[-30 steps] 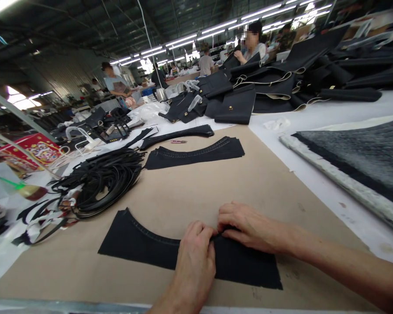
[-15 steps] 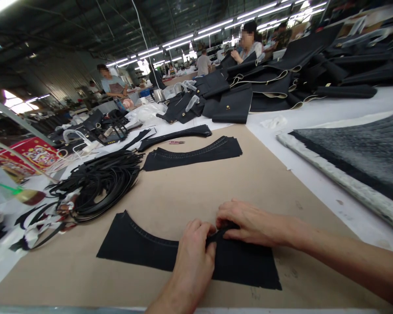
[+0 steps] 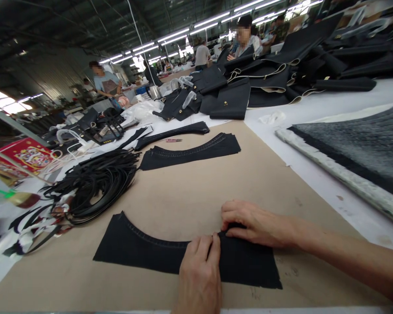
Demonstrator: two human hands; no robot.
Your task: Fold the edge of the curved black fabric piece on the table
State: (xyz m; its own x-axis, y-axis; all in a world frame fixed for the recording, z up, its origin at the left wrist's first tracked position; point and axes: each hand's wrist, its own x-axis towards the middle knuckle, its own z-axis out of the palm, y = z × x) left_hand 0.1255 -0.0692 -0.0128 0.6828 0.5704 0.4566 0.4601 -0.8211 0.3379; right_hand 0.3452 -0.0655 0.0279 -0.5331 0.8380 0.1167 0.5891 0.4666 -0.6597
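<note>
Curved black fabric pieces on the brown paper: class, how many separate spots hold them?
2. One curved piece lies near, under the left hand and right hand. A pile lies farther back; its layers cannot be counted.

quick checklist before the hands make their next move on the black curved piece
1. Black piece flat on brown paper: ok.
2. Left hand pressing the piece at its upper edge: ok.
3. Right hand pinching the same edge beside it: ok.
4. What the fingertips hold under them: cannot tell.
5. Strap bundle apart from the piece: ok.
6. Stacked curved pieces apart, farther up: ok.
</note>
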